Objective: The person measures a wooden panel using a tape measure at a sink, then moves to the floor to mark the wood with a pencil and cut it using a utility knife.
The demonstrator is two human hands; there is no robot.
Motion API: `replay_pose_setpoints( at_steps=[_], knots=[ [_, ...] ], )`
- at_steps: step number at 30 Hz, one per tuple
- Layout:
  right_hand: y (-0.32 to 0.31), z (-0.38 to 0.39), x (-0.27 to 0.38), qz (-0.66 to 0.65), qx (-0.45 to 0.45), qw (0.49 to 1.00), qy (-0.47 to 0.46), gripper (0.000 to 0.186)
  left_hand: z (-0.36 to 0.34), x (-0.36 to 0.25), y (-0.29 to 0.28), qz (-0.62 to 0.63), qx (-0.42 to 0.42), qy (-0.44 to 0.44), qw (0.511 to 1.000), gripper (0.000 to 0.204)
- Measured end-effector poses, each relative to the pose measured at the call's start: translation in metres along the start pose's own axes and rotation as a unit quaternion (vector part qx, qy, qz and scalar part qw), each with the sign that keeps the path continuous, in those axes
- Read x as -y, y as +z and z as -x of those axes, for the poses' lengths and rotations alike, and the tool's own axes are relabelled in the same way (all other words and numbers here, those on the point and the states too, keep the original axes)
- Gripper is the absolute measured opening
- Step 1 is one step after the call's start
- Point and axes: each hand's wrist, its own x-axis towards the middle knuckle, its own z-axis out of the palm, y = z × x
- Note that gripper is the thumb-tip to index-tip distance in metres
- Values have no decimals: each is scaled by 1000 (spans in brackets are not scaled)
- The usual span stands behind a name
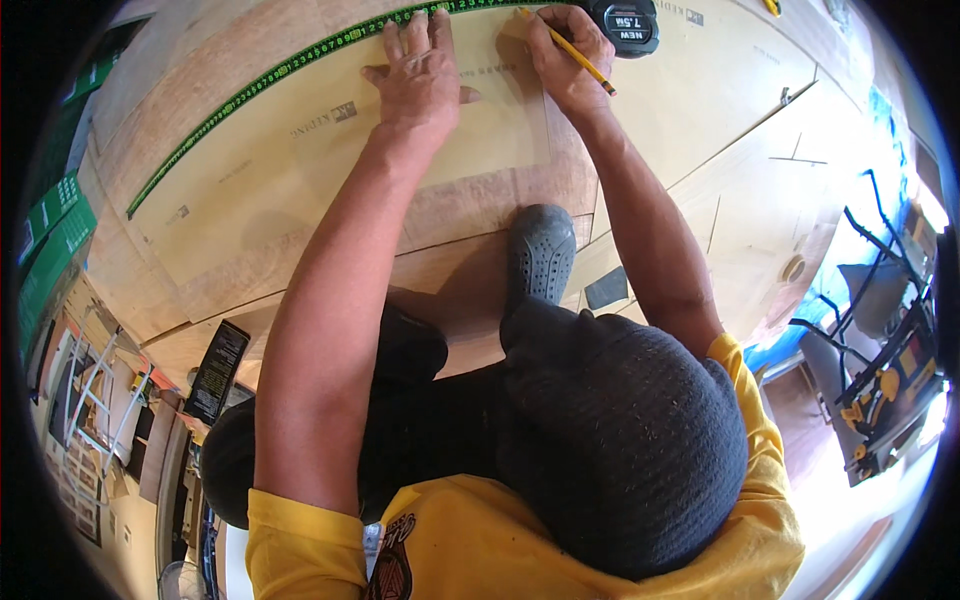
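Note:
A pale yellow board (300,150) with printed marks lies on a larger wooden sheet in front of me. Along its far side runs a green tape measure blade (283,72), curving from the left up to its black case (625,27) at the far right. My left hand (418,82) lies over the board, fingers stretched out and the tips on the blade. Between the fingers of my right hand (572,65) is a yellow pencil (582,63), its tip down beside the blade, close to the case.
My foot in a grey clog (541,250) rests at the board's near side, beside a small dark grey piece (606,288). Green boxes (60,225) and a black package (217,372) are at left. Right are a roll of tape (793,268), a blue sheet (878,150) and a yellow-black machine (890,385).

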Motion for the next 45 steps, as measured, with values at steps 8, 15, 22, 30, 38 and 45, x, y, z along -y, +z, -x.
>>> replay_pose_setpoints(
  at_steps=[8, 15, 22, 30, 38, 45],
  knots=[
    [-1, -1, -2, 31, 2, 999, -9, 26, -2, -8, -6, -16, 45, -30, 998, 113],
    [-4, -2, 3, 28, -2, 999, -20, 24, -4, -10, -3, -29, 42, -42, 998, 113],
    [-4, -1, 4, 1, 15, 1000, 5, 22, -5, -5, -1, -18, 34, -33, 999, 114],
    [-3, -1, 6, -3, 1, 1000, -8, 21, -5, -8, -6, -8, 44, -44, 998, 114],
    [-1, 0, 4, -26, 4, 1000, -2, 18, -2, -7, -7, -4, 42, -32, 999, 113],
    [-2, 0, 5, -3, 7, 1000, -1, 19, -3, -9, -10, 6, 51, -46, 998, 112]
  ],
)
